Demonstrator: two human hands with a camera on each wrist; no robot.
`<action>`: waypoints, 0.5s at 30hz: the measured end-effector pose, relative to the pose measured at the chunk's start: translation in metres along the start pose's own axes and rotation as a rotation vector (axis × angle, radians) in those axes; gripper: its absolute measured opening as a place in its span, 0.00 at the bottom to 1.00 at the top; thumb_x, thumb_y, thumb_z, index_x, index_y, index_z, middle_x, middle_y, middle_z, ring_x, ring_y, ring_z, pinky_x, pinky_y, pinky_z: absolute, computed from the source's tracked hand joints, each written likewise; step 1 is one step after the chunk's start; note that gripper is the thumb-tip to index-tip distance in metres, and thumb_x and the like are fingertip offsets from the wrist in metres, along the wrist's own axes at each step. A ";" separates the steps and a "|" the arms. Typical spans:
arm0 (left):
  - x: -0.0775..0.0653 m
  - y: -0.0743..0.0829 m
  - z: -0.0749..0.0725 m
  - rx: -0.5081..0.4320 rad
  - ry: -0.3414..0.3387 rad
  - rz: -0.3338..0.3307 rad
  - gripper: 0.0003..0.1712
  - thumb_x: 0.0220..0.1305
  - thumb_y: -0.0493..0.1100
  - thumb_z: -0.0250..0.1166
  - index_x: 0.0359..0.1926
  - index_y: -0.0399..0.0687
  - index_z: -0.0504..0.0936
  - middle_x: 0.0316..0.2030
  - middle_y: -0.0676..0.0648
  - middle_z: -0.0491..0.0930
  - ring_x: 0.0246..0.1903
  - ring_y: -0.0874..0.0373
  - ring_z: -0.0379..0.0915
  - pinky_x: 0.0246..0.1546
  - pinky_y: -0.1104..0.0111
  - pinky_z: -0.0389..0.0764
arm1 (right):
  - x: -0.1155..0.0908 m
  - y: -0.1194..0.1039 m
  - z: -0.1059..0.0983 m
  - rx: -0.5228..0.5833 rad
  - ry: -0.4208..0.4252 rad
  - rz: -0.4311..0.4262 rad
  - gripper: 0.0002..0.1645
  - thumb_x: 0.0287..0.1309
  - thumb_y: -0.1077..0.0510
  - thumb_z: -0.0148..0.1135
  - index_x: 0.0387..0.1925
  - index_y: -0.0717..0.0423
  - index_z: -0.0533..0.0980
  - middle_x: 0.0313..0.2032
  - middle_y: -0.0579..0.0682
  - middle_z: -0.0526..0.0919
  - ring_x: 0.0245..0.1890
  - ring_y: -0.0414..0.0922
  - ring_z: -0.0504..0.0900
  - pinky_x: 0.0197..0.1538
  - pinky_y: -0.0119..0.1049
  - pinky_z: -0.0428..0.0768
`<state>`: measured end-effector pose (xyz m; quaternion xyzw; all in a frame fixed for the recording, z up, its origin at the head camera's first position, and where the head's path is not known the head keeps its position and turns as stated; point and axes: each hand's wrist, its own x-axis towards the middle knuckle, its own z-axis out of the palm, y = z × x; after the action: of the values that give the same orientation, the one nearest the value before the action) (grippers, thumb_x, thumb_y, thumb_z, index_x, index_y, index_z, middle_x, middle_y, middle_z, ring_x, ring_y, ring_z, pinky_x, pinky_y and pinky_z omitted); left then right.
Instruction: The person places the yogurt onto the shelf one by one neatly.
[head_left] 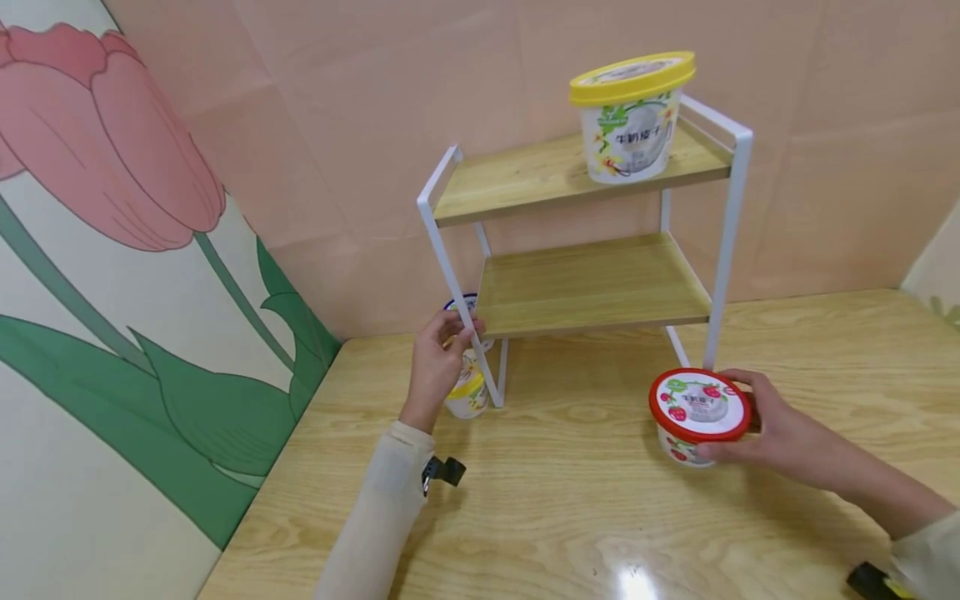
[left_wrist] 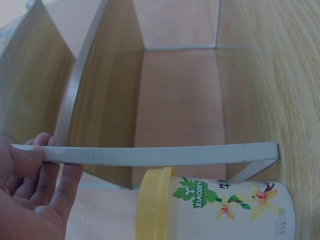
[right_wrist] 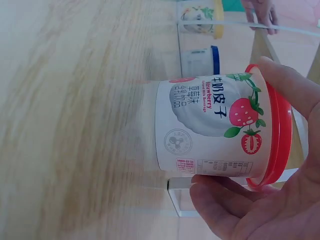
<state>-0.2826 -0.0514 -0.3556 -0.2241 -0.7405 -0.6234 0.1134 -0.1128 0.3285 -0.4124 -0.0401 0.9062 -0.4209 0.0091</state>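
Observation:
My left hand grips the left post of a small two-board shelf rack with a white metal frame, at the height of the lower board. In the left wrist view the thumb lies on one side of the post and the fingers on the other. My right hand holds a white ice cream tub with a red lid, low by the rack's front right foot. Strawberries and writing show on this tub's side in the right wrist view; the thumb and fingers wrap its lid end.
A yellow-lidded tub stands on the top board's right end. Another yellow-lidded tub stands beside the left post, below my left hand, with a blue-lidded tub near it. A tulip-painted panel borders the wooden table on the left.

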 end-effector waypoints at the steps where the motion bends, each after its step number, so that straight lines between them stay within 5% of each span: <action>1: 0.000 0.000 0.000 -0.002 0.000 -0.001 0.09 0.68 0.32 0.61 0.47 0.35 0.80 0.44 0.34 0.86 0.45 0.45 0.83 0.49 0.60 0.85 | 0.000 0.000 0.000 0.008 -0.003 0.005 0.59 0.54 0.54 0.75 0.71 0.66 0.43 0.59 0.72 0.71 0.50 0.27 0.73 0.40 0.22 0.77; 5: 0.000 0.001 0.001 -0.008 0.001 -0.010 0.10 0.67 0.31 0.61 0.48 0.34 0.80 0.45 0.34 0.86 0.46 0.45 0.83 0.52 0.58 0.84 | 0.000 -0.001 0.000 0.013 -0.025 0.032 0.59 0.56 0.53 0.73 0.72 0.65 0.42 0.60 0.72 0.69 0.55 0.50 0.75 0.40 0.24 0.78; 11: 0.000 0.001 0.000 -0.004 0.008 -0.014 0.09 0.68 0.31 0.61 0.47 0.36 0.81 0.44 0.35 0.86 0.45 0.47 0.83 0.51 0.61 0.84 | 0.000 -0.002 0.001 0.028 -0.020 0.030 0.58 0.56 0.53 0.73 0.74 0.59 0.44 0.59 0.69 0.71 0.46 0.24 0.70 0.40 0.25 0.79; 15: 0.000 0.000 0.000 0.002 0.008 -0.018 0.09 0.67 0.30 0.61 0.47 0.36 0.81 0.44 0.36 0.87 0.44 0.50 0.83 0.50 0.62 0.84 | 0.001 -0.004 0.001 0.027 -0.023 0.037 0.59 0.55 0.52 0.74 0.74 0.59 0.44 0.60 0.69 0.71 0.45 0.22 0.69 0.40 0.25 0.78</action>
<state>-0.2826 -0.0515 -0.3556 -0.2147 -0.7425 -0.6247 0.1111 -0.1134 0.3254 -0.4101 -0.0278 0.9008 -0.4325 0.0278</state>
